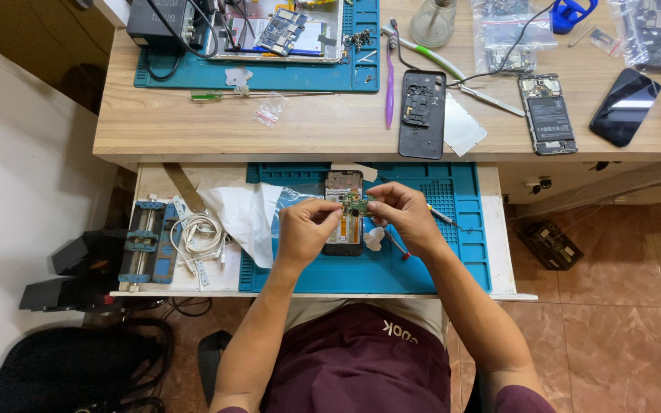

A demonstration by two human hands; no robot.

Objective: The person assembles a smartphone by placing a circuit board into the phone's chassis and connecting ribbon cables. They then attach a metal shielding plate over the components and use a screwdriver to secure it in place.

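An opened phone [343, 186] lies on a blue work mat [453, 229] in a pulled-out drawer. Just above the phone, both hands pinch a small green circuit board [358, 205]. My left hand [305, 228] grips its left end. My right hand [405, 216] grips its right end. A red-handled tool [397, 245] lies on the mat under my right hand, and a thin tool with a yellow-and-blue handle [441, 216] sticks out to the right of it.
White paper [242, 214], a coiled white cable [199, 235] and a blue clamp jig [145, 241] sit left in the drawer. The desk above holds a black phone back cover [422, 115], an opened phone [547, 113], a dark phone [624, 107], a purple toothbrush [390, 80] and a second blue mat [269, 75].
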